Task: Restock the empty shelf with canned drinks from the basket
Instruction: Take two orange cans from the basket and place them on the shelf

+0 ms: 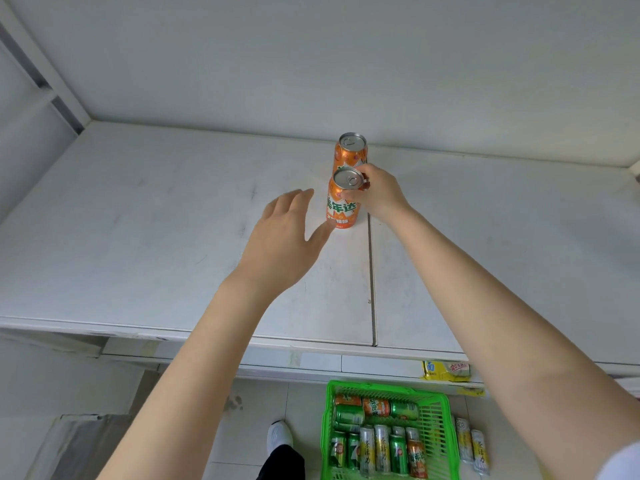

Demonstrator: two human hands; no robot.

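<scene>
Right hand (379, 194) pinches front orange can (343, 202) near its rim on white shelf (138, 237), left hand (280, 244) spread beside; smooth, prob. full & heavy—grip mid-body.

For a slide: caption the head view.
Right hand holds front orange can upright on the shelf; left hand hovers open beside it.
</scene>
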